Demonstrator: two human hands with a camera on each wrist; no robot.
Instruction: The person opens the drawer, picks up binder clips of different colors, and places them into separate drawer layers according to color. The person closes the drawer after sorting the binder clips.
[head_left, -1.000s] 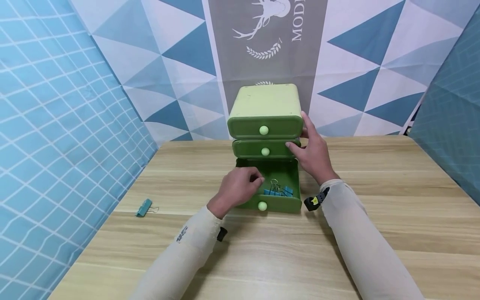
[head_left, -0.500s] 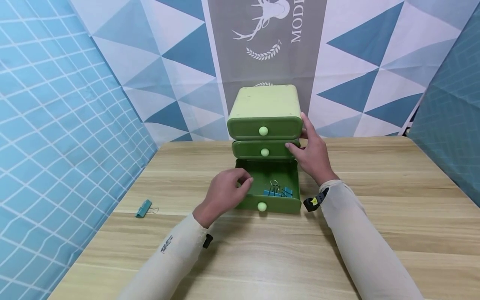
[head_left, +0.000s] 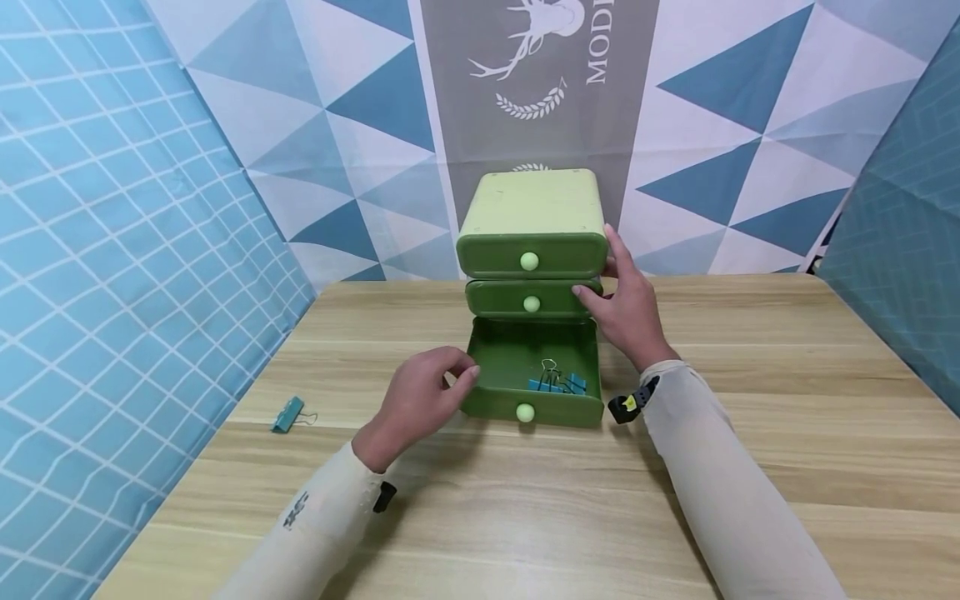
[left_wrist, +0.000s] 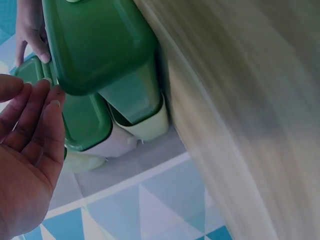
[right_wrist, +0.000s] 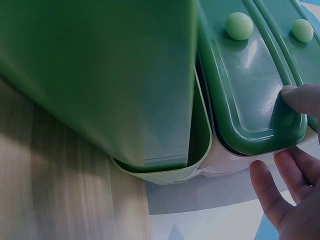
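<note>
A small green cabinet (head_left: 532,202) stands at the back of the table, its bottom drawer (head_left: 487,406) pulled out. Blue binder clips (head_left: 545,386) lie in the drawer's front right part. My left hand (head_left: 417,398) hovers at the drawer's left front corner, fingers loosely bent and holding nothing. In the left wrist view, its fingertips (left_wrist: 54,102) overlap the drawer front's edge. My right hand (head_left: 632,312) rests on the cabinet's right side, fingers fairly straight and spread. In the right wrist view, its thumb touches the front of the middle drawer (right_wrist: 255,85).
On the left of the wooden table (head_left: 570,517) lies another teal binder clip (head_left: 287,414). The top drawer (head_left: 487,257) is closed. Behind the cabinet hangs a patterned cloth (head_left: 375,108), with a blue checked cloth (head_left: 112,250) along the left side.
My left hand has drawn out of the open drawer, moving left and slightly toward me past its left corner. The right hand and the clips have stayed in place.
</note>
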